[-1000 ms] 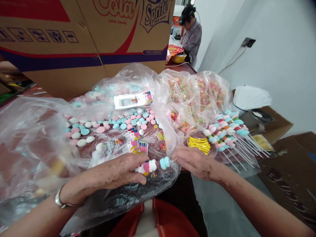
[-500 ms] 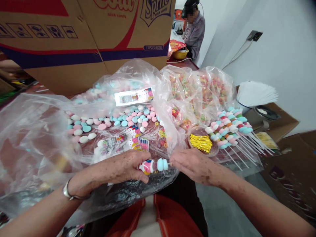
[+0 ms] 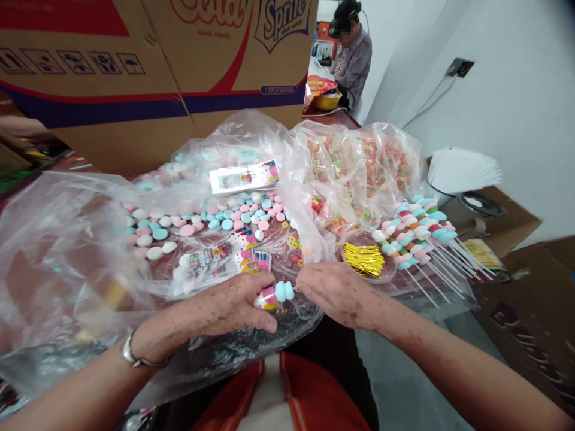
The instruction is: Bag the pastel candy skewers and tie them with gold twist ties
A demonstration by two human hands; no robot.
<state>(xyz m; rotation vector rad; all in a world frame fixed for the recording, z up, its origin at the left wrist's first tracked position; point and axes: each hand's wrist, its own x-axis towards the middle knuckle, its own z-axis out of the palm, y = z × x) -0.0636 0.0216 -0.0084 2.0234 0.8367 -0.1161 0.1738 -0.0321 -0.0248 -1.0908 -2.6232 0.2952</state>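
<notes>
My left hand [image 3: 238, 304] is closed around a printed wrapper [image 3: 267, 298], whose open end points right. Part of a candy skewer [image 3: 284, 291] sits inside that wrapper, and its light blue pieces stick out. With pinched fingertips my right hand [image 3: 330, 290] grips the skewer's stick end just right of the blue pieces; most of the stick is hidden by the hand. Beyond my left hand lie flat printed wrappers [image 3: 206, 263]. Pink, blue and white candies [image 3: 229, 216] are spread behind them, and a few ring-shaped candies [image 3: 295, 250] lie to their right.
A bowl of gold twist ties [image 3: 363, 258] stands right of centre, beside finished candy skewers [image 3: 415, 233]. Bags of ring candies [image 3: 354, 158] lie behind. A bundled wrapper stack [image 3: 245, 176] rests on plastic. A large carton [image 3: 157, 78] blocks the back left. Another person [image 3: 353, 57] sits beyond.
My right hand has moved left toward my left hand, bringing the candy skewer deeper into the wrapper. The blue pieces now sit closer to my left hand.
</notes>
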